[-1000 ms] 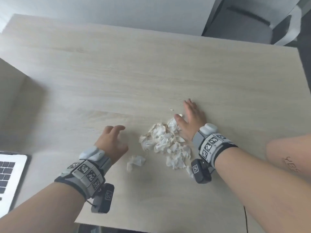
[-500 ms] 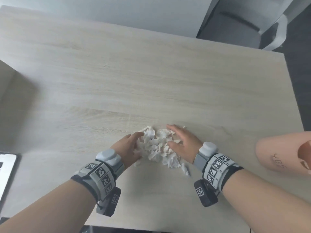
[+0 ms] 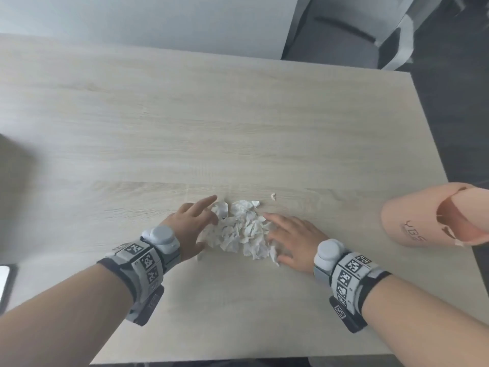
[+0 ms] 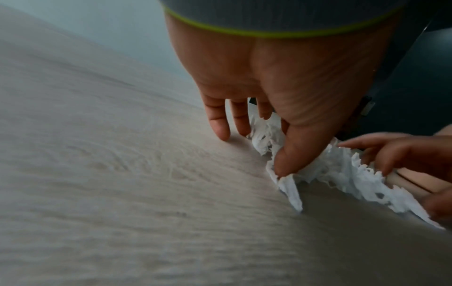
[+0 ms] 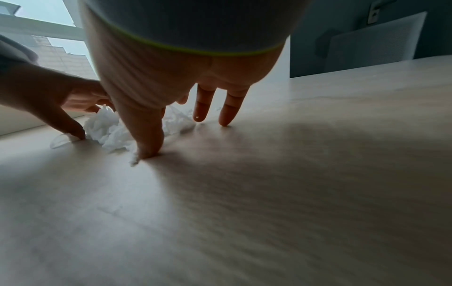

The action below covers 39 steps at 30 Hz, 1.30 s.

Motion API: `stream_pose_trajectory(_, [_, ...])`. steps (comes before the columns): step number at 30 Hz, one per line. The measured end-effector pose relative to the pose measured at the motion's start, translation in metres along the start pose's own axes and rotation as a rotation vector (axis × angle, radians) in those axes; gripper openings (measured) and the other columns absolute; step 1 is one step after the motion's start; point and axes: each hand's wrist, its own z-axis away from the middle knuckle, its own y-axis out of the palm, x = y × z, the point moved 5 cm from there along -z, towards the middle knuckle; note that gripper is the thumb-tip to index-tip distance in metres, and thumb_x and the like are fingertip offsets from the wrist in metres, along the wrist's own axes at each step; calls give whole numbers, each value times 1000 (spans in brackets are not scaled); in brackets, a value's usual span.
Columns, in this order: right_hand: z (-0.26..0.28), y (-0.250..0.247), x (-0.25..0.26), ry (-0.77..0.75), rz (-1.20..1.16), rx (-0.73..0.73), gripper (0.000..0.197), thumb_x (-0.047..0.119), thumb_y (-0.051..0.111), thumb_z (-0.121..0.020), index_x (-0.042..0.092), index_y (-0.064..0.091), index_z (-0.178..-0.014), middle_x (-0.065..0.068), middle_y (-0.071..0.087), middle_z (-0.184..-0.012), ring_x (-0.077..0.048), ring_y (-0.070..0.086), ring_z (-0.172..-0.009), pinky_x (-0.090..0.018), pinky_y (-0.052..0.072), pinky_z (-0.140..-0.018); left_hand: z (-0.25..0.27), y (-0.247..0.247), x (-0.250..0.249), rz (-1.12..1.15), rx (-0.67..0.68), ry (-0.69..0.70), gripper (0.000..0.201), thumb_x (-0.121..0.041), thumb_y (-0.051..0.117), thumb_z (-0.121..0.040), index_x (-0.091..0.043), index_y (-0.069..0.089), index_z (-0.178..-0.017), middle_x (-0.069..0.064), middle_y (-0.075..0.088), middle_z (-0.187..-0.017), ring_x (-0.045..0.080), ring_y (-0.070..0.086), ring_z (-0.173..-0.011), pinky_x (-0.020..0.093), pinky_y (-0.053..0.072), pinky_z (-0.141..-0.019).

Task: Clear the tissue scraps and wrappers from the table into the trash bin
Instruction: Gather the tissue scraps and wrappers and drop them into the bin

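Compared with a second ago, the scraps (image 3: 242,231) are raked into one tight heap on the table (image 3: 158,128), and the loose piece once lying apart is drawn in. The heap is flanked by the left hand (image 3: 191,229) and right hand (image 3: 289,239), fingers straight and spread, tips pressed to the wood against its edges. One crumb (image 3: 273,196) is left just beyond. The bin (image 3: 412,229) is seen at the right edge; lifting is judged next

Both hands (image 3: 190,229) have closed in, bunching the tissue scraps (image 3: 240,231) together.
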Motion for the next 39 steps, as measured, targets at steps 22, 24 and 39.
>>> stream_pose_trajectory(22, [-26, -10, 26, 495, -782, -380, 20, 19, 67, -79, 34, 56, -74, 13, 55, -69, -5, 48, -60, -24, 40, -57, -20, -5, -57, 603, -213, -254, 16, -23, 68, -77, -38, 61, -79, -9, 69, -82, 16, 67, -72, 36, 57, -65])
stream_pose_trajectory(24, [-11, -17, 21, 553, -921, -465, 14, 17, 70, -79, 25, 58, -76, 11, 57, -66, -8, 46, -58, -26, 39, -55, -17, -14, -67, 745, -262, -287, 17, -13, 66, -74, -29, 60, -76, -6, 70, -71, 18, 70, -61, 39, 60, -59])
stream_pose_trajectory(39, [91, -48, -28, 647, -1559, -792, 9, 21, 75, -67, 17, 70, -74, -9, 65, -73, -26, 60, -73, -46, 54, -73, -35, -55, -197, 1097, -115, -132, 20, -11, 66, -84, -27, 78, -85, -2, 78, -96, 21, 74, -70, 42, 62, -75])
